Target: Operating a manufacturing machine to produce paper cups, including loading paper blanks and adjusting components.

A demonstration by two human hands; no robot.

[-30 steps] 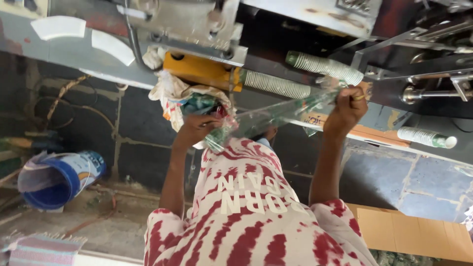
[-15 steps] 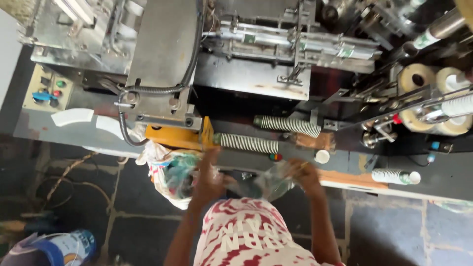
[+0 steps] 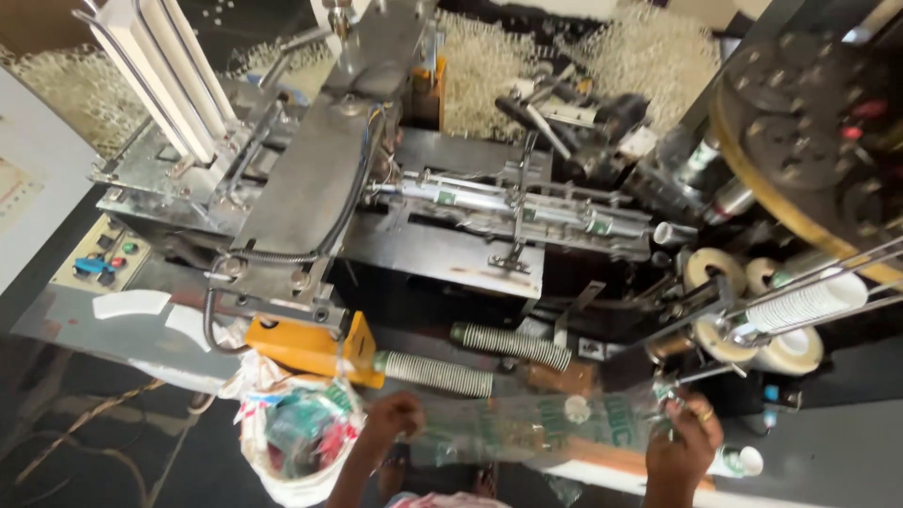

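Observation:
My left hand [image 3: 393,419] grips one end of a long clear plastic bag [image 3: 541,431] with green print. My right hand [image 3: 684,449] grips the other end, so the bag is stretched flat and horizontal between them in front of the machine [image 3: 442,226]. Just beyond the bag lie two ribbed stacks of paper cups [image 3: 513,346], side by side on the machine's lower shelf. A yellow metal bracket [image 3: 315,348] sits to the left of them.
A white sack of scraps [image 3: 292,433] hangs at lower left. A control panel with buttons [image 3: 103,259] is at the far left. White paper rolls [image 3: 752,320] and a stack of cups on rods [image 3: 809,301] stand at right. Loose cups litter the floor behind.
The view has tilted up from my shirt and the floor to the machine's top. Both hands have lowered and spread apart, stretching the bag wider.

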